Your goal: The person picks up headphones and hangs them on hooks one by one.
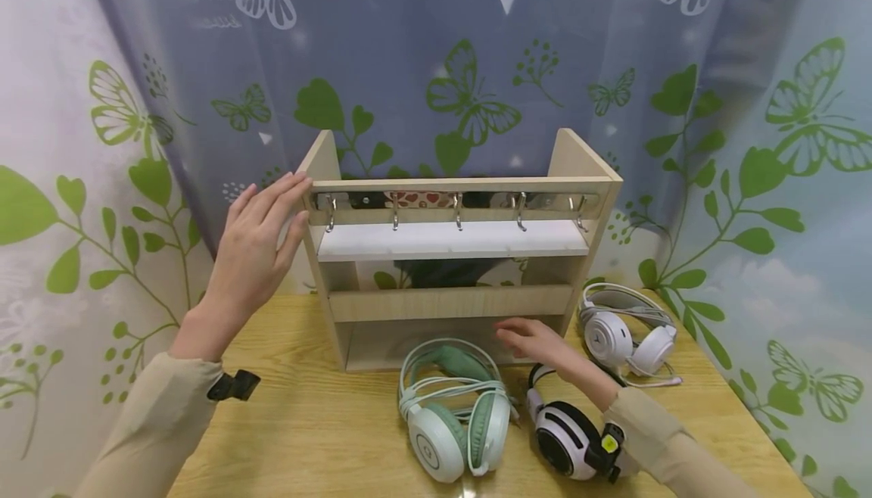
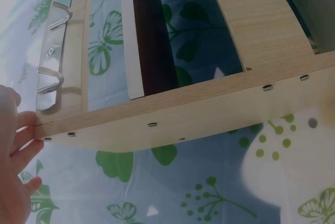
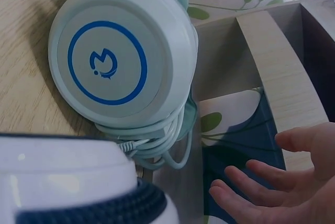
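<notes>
A light wooden rack (image 1: 450,303) stands upright, with a metal hook strip (image 1: 425,201) across its top front board. My left hand (image 1: 255,244) rests with extended fingers on the rack's upper left corner; the left wrist view shows those fingertips (image 2: 29,153) at the panel's end. In front of the lower opening, my right hand (image 1: 538,343) holds nothing, its fingers loosely bent and spread apart in the right wrist view. Nearest to it are a mint-green headset (image 1: 443,430) with its cable wound round it, and a white and black headset (image 1: 562,437) partly below my right forearm.
A white headset (image 1: 609,337) lies on the wooden table (image 1: 272,422) at the rack's right side. Behind stands a blue curtain (image 1: 381,44) with butterflies and leaves. A white shelf (image 1: 450,239) sits below the hooks. Patterned cloth (image 1: 804,256) borders the table's right edge.
</notes>
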`<state>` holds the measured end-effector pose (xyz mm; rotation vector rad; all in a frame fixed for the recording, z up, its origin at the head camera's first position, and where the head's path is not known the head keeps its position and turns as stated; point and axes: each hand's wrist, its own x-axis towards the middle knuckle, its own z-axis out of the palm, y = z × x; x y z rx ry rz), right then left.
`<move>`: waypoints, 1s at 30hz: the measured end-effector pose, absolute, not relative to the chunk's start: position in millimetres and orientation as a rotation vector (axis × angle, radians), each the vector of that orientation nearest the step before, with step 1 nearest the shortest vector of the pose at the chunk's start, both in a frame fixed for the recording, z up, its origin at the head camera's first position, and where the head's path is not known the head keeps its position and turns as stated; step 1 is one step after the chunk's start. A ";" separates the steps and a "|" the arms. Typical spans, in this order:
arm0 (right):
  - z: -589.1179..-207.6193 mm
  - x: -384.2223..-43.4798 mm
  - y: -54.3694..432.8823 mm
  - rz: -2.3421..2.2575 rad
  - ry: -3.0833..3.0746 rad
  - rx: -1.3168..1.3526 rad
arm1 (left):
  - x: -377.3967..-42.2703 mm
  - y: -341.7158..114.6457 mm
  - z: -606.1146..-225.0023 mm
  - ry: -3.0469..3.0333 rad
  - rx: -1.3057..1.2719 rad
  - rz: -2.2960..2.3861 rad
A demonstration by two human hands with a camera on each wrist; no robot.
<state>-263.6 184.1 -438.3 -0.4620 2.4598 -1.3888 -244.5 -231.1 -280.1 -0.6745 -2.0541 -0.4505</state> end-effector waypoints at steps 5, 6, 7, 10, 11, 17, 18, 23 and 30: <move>-443.6 -269.1 184.2 -1.383 2.429 -0.466 | -245.4 -230.4 -280.2 -2.053 -0.658 -0.459; -444.7 -270.4 184.1 -1.374 2.422 -0.467 | -245.6 -230.4 -280.2 -2.054 -0.653 -0.459; -445.5 -271.3 184.1 -1.363 2.413 -0.467 | -245.7 -230.1 -280.1 -2.054 -0.649 -0.460; -448.5 -274.7 184.8 -1.343 2.363 -0.465 | -245.9 -229.3 -279.8 -2.057 -0.638 -0.465; -449.7 -276.0 185.1 -1.339 2.345 -0.457 | -245.9 -229.0 -279.6 -2.058 -0.634 -0.466; -459.7 -284.5 188.0 -1.353 2.231 -0.421 | -245.8 -227.0 -279.5 -2.064 -0.617 -0.472; -461.7 -285.8 188.6 -1.353 2.218 -0.419 | -245.7 -226.8 -279.5 -2.065 -0.615 -0.471; -468.5 -290.5 189.8 -1.373 2.158 -0.395 | -245.3 -226.1 -279.1 -2.068 -0.605 -0.472; -468.5 -292.6 188.1 -1.353 2.134 -0.357 | -243.9 -225.0 -277.2 -2.068 -0.591 -0.482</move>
